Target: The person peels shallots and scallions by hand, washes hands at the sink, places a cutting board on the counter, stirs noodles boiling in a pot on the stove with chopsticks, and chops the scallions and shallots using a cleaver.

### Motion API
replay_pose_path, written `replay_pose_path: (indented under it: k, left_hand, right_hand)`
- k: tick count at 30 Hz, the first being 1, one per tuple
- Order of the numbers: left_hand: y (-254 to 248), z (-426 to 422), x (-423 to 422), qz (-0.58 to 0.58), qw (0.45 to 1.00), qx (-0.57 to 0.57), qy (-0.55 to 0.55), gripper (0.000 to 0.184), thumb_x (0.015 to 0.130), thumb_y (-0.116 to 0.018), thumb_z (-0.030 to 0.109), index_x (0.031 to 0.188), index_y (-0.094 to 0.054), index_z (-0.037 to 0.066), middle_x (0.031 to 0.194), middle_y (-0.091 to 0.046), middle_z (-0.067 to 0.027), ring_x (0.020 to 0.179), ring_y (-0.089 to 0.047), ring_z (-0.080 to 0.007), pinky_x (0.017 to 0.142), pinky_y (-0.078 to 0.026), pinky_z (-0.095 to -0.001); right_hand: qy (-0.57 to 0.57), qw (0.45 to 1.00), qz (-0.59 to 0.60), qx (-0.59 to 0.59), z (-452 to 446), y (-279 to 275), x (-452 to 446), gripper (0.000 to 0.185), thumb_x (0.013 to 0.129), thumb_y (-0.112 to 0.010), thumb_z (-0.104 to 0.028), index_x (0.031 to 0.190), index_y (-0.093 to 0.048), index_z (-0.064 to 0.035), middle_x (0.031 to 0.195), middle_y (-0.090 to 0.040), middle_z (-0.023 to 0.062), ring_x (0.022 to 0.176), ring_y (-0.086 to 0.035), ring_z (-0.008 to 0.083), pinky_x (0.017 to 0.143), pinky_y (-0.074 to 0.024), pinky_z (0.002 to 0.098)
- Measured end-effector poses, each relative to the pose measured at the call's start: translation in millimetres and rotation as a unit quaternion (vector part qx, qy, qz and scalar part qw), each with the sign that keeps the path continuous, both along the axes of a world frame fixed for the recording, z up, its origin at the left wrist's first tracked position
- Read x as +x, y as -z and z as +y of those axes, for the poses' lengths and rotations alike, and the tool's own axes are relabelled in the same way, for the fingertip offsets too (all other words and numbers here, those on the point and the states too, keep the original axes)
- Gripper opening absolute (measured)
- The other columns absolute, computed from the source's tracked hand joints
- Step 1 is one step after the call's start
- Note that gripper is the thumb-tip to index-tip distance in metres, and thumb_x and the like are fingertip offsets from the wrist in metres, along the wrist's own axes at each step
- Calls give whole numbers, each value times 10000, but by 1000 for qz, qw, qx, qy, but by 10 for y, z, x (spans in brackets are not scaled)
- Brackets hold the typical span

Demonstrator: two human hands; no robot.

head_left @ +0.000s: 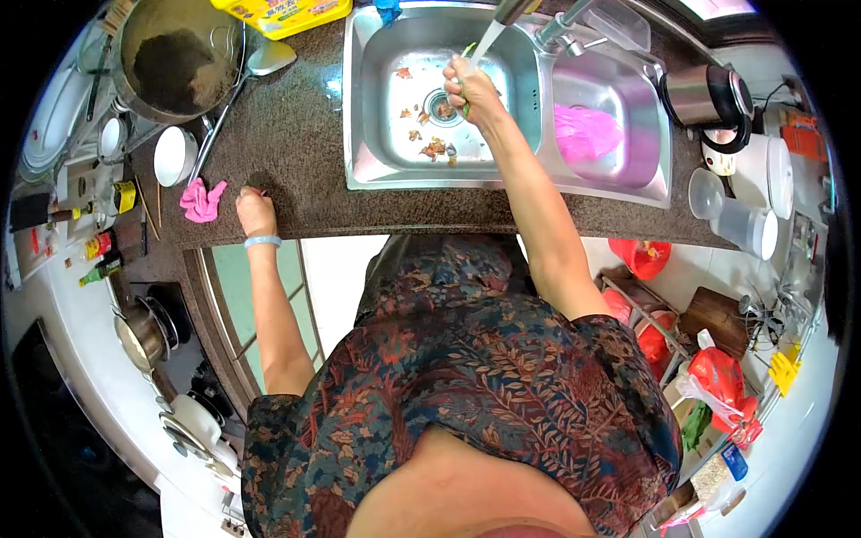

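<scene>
Patterned shirt fronts brown kitchen counter; right fingers clasp something green, left fingers unclear.

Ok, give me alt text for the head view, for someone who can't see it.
A person's right hand holds something green under a running tap, over a sink's left basin where brown scraps lie. Their left hand is at the counter, near a crumpled pink item.
</scene>
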State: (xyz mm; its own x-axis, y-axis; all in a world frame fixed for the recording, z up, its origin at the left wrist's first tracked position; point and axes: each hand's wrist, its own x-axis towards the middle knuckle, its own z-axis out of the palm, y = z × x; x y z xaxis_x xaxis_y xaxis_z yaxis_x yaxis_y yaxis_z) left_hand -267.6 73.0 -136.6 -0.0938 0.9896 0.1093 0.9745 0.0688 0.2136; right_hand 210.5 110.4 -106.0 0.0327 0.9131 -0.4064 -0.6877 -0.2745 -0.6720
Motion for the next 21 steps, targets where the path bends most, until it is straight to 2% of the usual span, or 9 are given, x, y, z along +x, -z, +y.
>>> replay_pose_path:
  k: [3, 8, 10, 11, 12, 13, 16, 18, 21]
  left_hand:
    - [-120, 62, 100, -8, 999, -16, 27, 161, 765, -686, 81, 895, -636, 0, 865, -653, -239, 836, -641, -409, 770, -521, -474]
    - [-676, 221, 1998, -279, 952, -105, 75, 245, 797, -704, 128, 1012, -683, 11, 895, -713, -162, 801, -689, -248, 737, -544, -360]
    - [-422, 384, 2683, -442, 868, -176, 146, 241, 837, -683, 105, 1030, -678, -38, 876, -717, -106, 761, -660, -151, 688, -534, -284]
    - [-711, 366, 3062, -480, 838, -225, 128, 203, 842, -679, 109, 970, -694, -48, 799, -701, -89, 687, -633, -115, 625, -514, -262]
    - [-579, 453, 3273, -560, 775, -258, 138, 169, 839, -682, 110, 901, -714, -44, 720, -677, -56, 627, -605, -96, 564, -488, -259]
    - [-546, 549, 3465, -514, 785, -306, 159, 155, 831, -679, 109, 842, -724, -38, 677, -672, -58, 606, -593, -100, 540, -473, -263]
    - [-558, 607, 3849, -533, 751, -332, 204, 156, 824, -677, 139, 834, -742, -3, 657, -672, -67, 591, -600, -106, 534, -477, -275]
    - [-586, 603, 4039, -375, 857, -268, 230, 144, 814, -676, 156, 815, -759, 38, 642, -679, -98, 573, -625, -141, 549, -494, -302]
    - [-601, 641, 3927, -300, 892, -188, 282, 131, 807, -680, 156, 804, -767, 59, 649, -685, -133, 575, -653, -187, 569, -511, -329]
  right_hand:
    - [-15, 999, 22, 26, -21, -74, 21, 199, 1001, -575, -304, 987, -486, -127, 809, -488, -5, 568, -415, 55, 393, -288, 186]
    - [-56, 998, -24, 18, -231, -104, 32, 177, 1004, -561, -296, 985, -489, -135, 785, -490, -22, 569, -432, 41, 398, -300, 177]
    - [-75, 995, -53, 27, -349, -159, 49, 197, 1003, -554, -307, 979, -500, -120, 770, -494, -21, 565, -438, 40, 403, -298, 180]
    - [-73, 996, -51, 28, -393, -171, 83, 197, 1003, -554, -307, 979, -500, -120, 770, -494, -21, 565, -438, 40, 403, -298, 180]
    - [-78, 994, -81, 16, -412, -165, 94, 209, 1003, -555, -310, 977, -501, -110, 767, -496, -22, 561, -436, 39, 403, -295, 182]
    - [-82, 990, -111, 6, -453, -191, 152, 221, 1002, -556, -313, 974, -502, -100, 763, -498, -24, 557, -435, 38, 404, -291, 184]
    - [-39, 988, -148, -15, -535, -202, 391, 268, 986, -583, -338, 1009, -509, -82, 753, -506, -16, 538, -430, 42, 398, -284, 191]
    - [-30, 986, -161, -14, -556, -166, 560, 296, 968, -609, -352, 1026, -519, -77, 764, -523, -2, 532, -450, 52, 394, -300, 200]
    - [-19, 980, -196, -5, -467, -85, 383, 295, 964, -615, -346, 1003, -519, -70, 776, -539, 6, 544, -479, 61, 396, -319, 210]
